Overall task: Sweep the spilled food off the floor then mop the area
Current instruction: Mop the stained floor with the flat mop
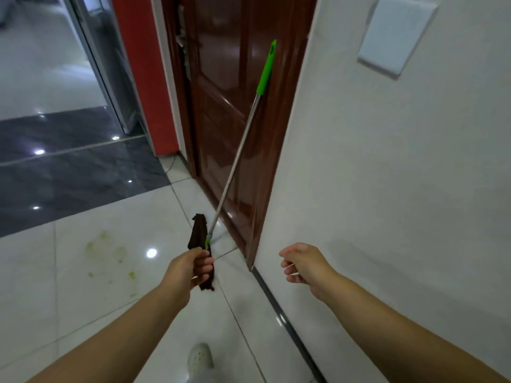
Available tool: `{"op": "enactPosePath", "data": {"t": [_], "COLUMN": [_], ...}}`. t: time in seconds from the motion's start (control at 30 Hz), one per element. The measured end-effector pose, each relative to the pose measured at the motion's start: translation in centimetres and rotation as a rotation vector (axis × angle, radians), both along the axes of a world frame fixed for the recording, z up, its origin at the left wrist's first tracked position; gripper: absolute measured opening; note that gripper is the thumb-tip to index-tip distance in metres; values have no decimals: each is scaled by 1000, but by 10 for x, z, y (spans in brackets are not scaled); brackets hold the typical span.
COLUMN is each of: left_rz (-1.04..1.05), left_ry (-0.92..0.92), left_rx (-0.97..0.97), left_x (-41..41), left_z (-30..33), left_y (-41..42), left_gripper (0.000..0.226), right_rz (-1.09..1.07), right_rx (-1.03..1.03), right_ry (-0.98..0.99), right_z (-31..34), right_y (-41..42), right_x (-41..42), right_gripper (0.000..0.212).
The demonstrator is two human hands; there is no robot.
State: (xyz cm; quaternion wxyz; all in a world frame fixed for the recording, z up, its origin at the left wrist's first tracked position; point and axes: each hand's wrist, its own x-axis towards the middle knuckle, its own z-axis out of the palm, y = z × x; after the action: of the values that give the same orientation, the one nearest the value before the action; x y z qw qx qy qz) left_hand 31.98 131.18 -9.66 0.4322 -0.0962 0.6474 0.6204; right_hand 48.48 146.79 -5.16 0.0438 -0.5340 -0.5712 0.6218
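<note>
Two arms outstretched, left hand grip holding mop cloth, right hand loosely curled, holding nothing

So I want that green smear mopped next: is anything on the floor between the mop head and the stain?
Nothing visible. The mop head, gripped by the left hand, sits right of the green stain, with only bare white tile between them.

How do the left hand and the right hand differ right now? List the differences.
The left hand grips the dark brown mop cloth at the foot of the leaning mop; the right hand holds nothing, its fingers loosely curled. The left hand is over the floor tiles; the right hand is nearer the white wall. Both are bare and stretched forward.
</note>
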Motion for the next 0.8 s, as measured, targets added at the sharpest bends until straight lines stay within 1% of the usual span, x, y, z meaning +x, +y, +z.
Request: {"op": "enactPosePath", "data": {"t": [0.2, 0.3, 0.37, 0.47, 0.6, 0.67, 0.8], "left_rz": [46, 45, 38, 40, 36, 33, 6], "left_ry": [5, -32, -41, -11, -5, -26, -46], "left_rx": [36, 96, 121, 116, 120, 125, 140], "left_x": [-77, -122, -153, -199, -250, -266, -284], "left_z": [6, 21, 31, 38, 39, 37, 31], "left_y": [42, 72, 91, 117, 149, 163, 184], "left_gripper": [22, 22, 23, 22, 23, 24, 24], "right_rz": [73, 91, 91, 80, 31, -2, -57], "right_rx": [51, 65, 78, 92, 73, 42, -9], "right_ry": [22, 38, 54, 79, 95, 94, 91], "right_z": [13, 23, 29, 36, 34, 30, 21], "right_y": [46, 71, 88, 116, 151, 163, 185], "right_x": [-91, -147, -186, -241, -295, -314, -341], "right_gripper": [15, 18, 18, 14, 14, 23, 59]}}
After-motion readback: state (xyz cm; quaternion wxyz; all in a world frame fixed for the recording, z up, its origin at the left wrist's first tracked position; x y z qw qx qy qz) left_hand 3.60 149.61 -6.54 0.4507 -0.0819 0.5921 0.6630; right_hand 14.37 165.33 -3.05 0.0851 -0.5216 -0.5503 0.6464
